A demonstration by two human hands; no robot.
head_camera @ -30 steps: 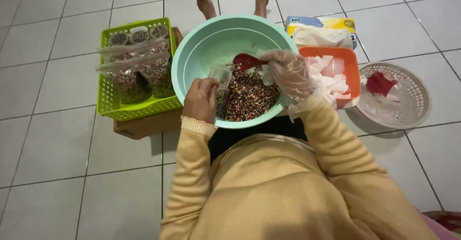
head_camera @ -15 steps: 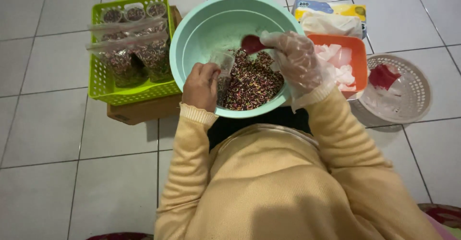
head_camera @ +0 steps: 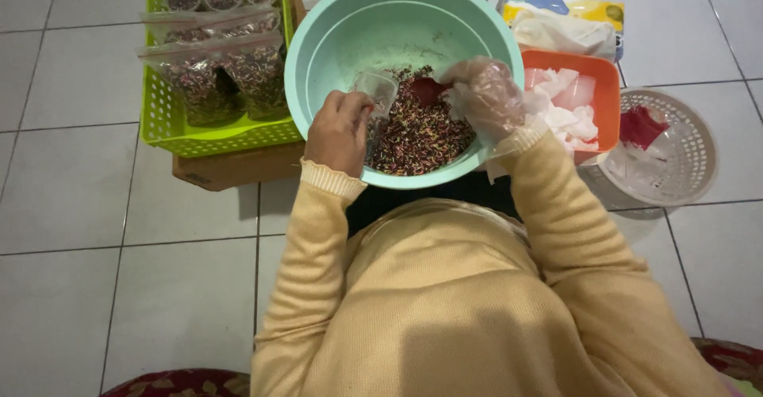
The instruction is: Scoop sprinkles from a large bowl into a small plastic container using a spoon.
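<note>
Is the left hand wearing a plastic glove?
No, the left hand is bare and holds a small clear cup; only the right hand is gloved.

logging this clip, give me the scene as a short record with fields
left hand: bare hand holds a small clear cup tilted over the mix
right hand: hand in a clear plastic glove holds a red scoop
bowl: mint green bowl, dark speckled mix inside
left of bowl: green basket with filled bags
right of bowl: orange tray, white round basket

My left hand [head_camera: 340, 131] is bare; my right hand [head_camera: 486, 95] wears a clear plastic glove. Pale yellow knit sleeves [head_camera: 556, 206], ribbed cuffs.
</note>
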